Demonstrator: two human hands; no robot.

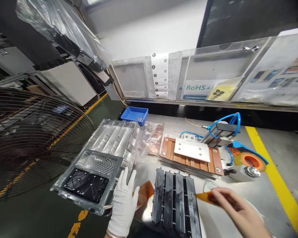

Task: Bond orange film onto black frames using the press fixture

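Observation:
My left hand, in a white glove, has its fingers spread beside the edge of a clear plastic tray and next to an amber film sheet. Bare and pinched, my right hand grips a piece of amber film just right of a black slatted part. That part lies on the metal table between my hands. In the tray's front compartment sits a black panel.
Behind the slatted part stands a brown fixture with a white plate and blue air hoses. An orange tape roll is on the right. A blue bin sits behind the tray; a wire fan guard is at left.

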